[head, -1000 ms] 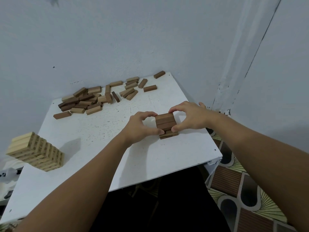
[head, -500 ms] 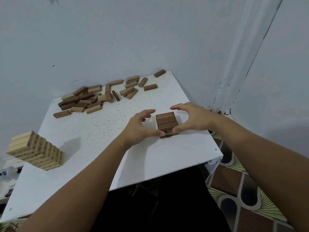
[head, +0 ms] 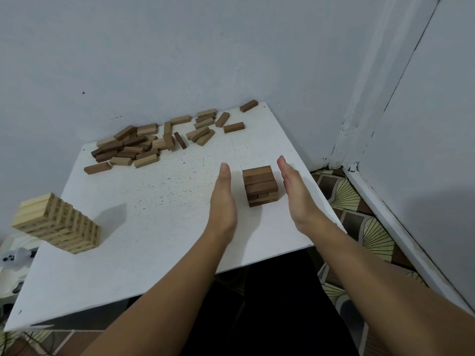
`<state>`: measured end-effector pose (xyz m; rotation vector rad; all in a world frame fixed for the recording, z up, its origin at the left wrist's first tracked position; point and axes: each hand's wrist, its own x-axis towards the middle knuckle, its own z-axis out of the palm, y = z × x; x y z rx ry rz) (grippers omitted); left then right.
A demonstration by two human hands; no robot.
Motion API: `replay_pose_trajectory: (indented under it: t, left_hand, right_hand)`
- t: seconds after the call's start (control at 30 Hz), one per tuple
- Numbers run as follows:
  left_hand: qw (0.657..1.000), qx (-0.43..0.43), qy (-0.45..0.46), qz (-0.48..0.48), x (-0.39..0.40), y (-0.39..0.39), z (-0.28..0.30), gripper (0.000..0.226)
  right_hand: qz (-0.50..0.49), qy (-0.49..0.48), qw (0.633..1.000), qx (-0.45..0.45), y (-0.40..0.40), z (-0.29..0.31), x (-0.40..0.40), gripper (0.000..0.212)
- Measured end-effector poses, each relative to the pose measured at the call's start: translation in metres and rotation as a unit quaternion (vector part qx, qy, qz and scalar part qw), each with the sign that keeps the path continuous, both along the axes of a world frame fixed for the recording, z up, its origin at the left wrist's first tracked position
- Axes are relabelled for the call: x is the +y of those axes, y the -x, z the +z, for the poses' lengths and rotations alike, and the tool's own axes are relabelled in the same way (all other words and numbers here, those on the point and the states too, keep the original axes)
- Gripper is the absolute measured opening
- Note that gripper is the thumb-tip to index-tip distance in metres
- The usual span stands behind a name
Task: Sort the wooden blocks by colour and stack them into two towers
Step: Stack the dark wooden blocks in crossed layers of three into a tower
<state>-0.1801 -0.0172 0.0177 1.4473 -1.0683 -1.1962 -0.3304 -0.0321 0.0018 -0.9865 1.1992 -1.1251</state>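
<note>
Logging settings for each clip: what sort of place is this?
Probably a room corner in a home: a white table pushed against plain painted walls, patterned floor tiles beside it, and wooden blocks scattered on top.

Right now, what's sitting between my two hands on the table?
In the head view, the short dark brown tower stands between the left hand and right hand, both flat and apart from it.

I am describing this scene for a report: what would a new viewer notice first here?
Two flat hands, the left hand and the right hand, flank a short dark block tower near the table's right edge without touching it. A taller pale tower stands at the left, and loose blocks lie by the wall.
</note>
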Motion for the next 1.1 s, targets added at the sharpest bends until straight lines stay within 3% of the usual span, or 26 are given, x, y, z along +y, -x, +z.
replay_pose_trajectory:
  t: [0.13, 0.37, 0.43, 0.5, 0.73, 0.83, 0.93, 1.1]
  left_hand:
    - [0.998, 0.055, -0.019, 0.013, -0.001, 0.022, 0.010, 0.093]
    - [0.997, 0.065, -0.047, -0.017, 0.004, 0.026, 0.000, 0.095]
    - [0.998, 0.052, -0.031, -0.019, 0.006, 0.026, 0.001, 0.077]
    - [0.998, 0.046, -0.025, -0.022, 0.008, 0.028, 0.005, 0.060]
    - [0.999, 0.021, -0.032, -0.038, 0.007, 0.020, 0.002, 0.095]
    - [0.999, -0.017, -0.013, -0.026, 0.002, 0.004, 0.002, 0.091]
    - [0.997, -0.074, 0.003, -0.033, -0.002, -0.018, -0.002, 0.085]
    - [0.992, -0.100, -0.034, -0.072, 0.012, -0.018, -0.017, 0.115]
  right_hand:
    - [0.012, 0.002, 1.000, -0.013, -0.001, 0.006, -0.001, 0.057]
    - [0.038, 0.009, 0.999, -0.017, -0.006, 0.006, -0.001, 0.044]
    - [0.033, -0.002, 0.999, -0.017, -0.009, 0.010, 0.000, 0.032]
    - [0.027, -0.005, 0.999, -0.020, -0.011, 0.014, 0.003, 0.034]
    - [0.042, 0.018, 0.999, 0.029, 0.003, 0.005, 0.000, 0.041]
    - [0.078, 0.018, 0.991, 0.110, 0.018, 0.003, 0.000, 0.052]
    - [0.086, 0.012, 0.989, 0.123, 0.026, 0.003, 0.000, 0.055]
    - [0.049, -0.014, 0.989, 0.141, 0.013, -0.003, 0.010, 0.068]
